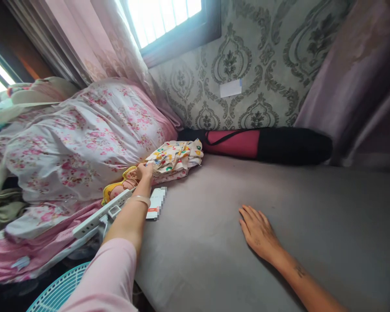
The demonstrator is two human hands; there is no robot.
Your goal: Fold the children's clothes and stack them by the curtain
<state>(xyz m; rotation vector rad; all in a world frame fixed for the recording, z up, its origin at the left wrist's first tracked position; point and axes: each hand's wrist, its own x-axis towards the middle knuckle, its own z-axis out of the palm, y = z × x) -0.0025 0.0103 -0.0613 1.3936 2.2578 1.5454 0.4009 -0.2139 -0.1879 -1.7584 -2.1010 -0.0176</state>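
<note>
My left hand (pixel 144 170) reaches forward, its fingers closed at the near left edge of a cream cloth with a colourful print (pixel 173 155). That cloth lies loosely folded on top of another folded fabric with a pinkish print (pixel 170 175). Beside my left wrist is a yellow cartoon-shaped item (pixel 115 190), partly covered by the hand. A white phone-like rectangle (pixel 154 203), partly blurred out, rests just right of the forearm. My right hand (pixel 258 232) lies flat on the grey mattress-like surface (pixel 211 242), fingers stretched out and holding nothing.
A long black and red bag (pixel 263 145) lies along the patterned wall (pixel 188 93). Floral bedding (pixel 84 143) is heaped on the left. A white power strip (pixel 100 214) with a plugged-in cable runs along the surface's left edge, above a turquoise basket-like grille (pixel 58 290).
</note>
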